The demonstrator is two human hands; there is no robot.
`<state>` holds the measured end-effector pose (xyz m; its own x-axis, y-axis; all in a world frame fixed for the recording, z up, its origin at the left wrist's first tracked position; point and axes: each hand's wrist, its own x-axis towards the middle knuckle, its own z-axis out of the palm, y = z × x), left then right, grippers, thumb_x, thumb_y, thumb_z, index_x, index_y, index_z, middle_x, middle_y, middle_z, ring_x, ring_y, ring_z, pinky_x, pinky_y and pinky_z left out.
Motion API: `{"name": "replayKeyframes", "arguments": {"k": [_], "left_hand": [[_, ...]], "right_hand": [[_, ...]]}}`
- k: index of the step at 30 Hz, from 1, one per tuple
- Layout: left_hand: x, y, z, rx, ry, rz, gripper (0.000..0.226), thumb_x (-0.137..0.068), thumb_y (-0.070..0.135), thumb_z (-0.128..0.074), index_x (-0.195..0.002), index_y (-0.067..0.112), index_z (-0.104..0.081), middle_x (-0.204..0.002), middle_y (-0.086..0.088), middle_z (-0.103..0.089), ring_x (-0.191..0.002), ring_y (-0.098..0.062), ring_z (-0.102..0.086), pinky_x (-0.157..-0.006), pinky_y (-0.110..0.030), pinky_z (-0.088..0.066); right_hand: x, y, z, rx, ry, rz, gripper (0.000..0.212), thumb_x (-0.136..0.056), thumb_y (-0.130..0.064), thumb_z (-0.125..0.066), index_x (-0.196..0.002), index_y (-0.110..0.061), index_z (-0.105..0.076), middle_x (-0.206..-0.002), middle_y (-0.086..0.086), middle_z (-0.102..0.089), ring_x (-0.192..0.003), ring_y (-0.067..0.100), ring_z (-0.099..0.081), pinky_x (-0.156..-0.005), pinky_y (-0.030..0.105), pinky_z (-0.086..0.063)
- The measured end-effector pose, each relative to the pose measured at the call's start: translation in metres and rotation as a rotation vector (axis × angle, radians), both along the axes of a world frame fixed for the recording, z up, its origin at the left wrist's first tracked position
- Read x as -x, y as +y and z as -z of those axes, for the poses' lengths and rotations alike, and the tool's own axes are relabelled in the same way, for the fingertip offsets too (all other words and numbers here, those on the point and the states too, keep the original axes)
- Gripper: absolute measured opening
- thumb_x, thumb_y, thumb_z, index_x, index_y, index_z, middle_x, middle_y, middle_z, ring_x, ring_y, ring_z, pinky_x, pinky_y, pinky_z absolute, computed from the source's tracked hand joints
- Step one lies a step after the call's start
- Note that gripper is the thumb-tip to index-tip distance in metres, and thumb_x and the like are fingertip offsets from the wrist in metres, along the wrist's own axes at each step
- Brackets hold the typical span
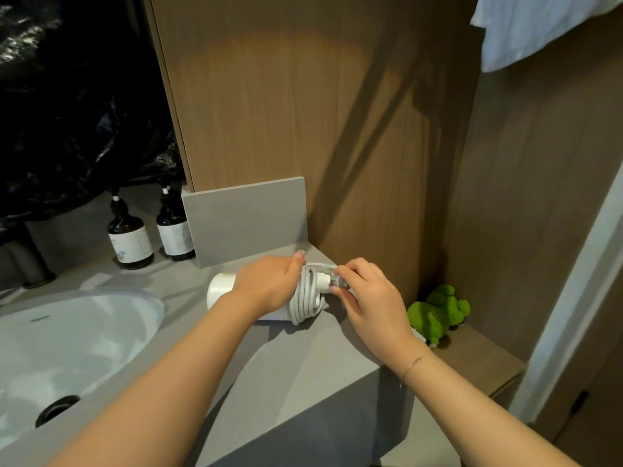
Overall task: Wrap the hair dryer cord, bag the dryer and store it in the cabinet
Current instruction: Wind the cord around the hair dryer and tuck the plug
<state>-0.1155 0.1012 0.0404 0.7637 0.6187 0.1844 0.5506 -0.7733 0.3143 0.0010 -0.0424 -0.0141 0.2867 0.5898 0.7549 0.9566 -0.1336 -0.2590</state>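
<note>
A white hair dryer (219,291) lies on the grey counter (303,358) near the wooden wall. Its white cord (305,298) is coiled in several loops around the dryer's right end. My left hand (269,284) presses down on the dryer's body and grips it, hiding the middle. My right hand (367,298) pinches the white plug end (328,281) of the cord, right beside the coil. No bag is in view.
A white sink basin (67,348) fills the lower left. Two dark pump bottles (129,237) stand behind it by a grey upstand (246,220). A green plush toy (438,311) sits on a lower wooden shelf to the right. White cloth (526,28) hangs top right.
</note>
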Motion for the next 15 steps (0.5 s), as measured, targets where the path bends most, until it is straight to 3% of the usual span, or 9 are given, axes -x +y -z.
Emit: {"name": "replayKeyframes", "arguments": {"k": [7, 11, 15], "left_hand": [[-0.009, 0.005, 0.003, -0.016, -0.002, -0.035, 0.063, -0.100, 0.049, -0.007, -0.116, 0.032, -0.065, -0.119, -0.009, -0.067, -0.108, -0.029, -0.059, -0.095, -0.044, -0.047], [-0.012, 0.010, 0.000, -0.020, 0.060, -0.038, 0.053, -0.098, 0.047, -0.014, -0.108, 0.035, -0.064, -0.124, -0.003, -0.066, -0.106, -0.027, -0.056, -0.074, -0.037, -0.037], [-0.010, 0.003, -0.014, 0.173, 0.092, 0.003, 0.067, -0.087, 0.080, -0.020, -0.118, 0.041, -0.065, -0.134, 0.004, -0.061, -0.120, -0.025, -0.054, -0.093, -0.039, -0.040]], "right_hand": [[0.017, -0.002, 0.006, -0.019, 0.095, -0.028, 0.024, -0.085, -0.019, -0.072, -0.107, -0.012, -0.068, -0.097, 0.000, -0.061, -0.080, 0.011, -0.058, -0.069, 0.016, -0.054], [0.019, -0.003, 0.001, -0.078, 0.299, -0.048, 0.016, -0.087, -0.024, -0.069, -0.101, -0.017, -0.069, -0.093, -0.008, -0.055, -0.083, 0.006, -0.055, -0.066, 0.007, -0.048], [0.015, -0.003, -0.002, -0.170, 0.575, -0.033, 0.017, -0.082, -0.029, -0.074, -0.098, -0.023, -0.072, -0.091, -0.011, -0.060, -0.084, 0.001, -0.057, -0.067, 0.006, -0.047]]}}
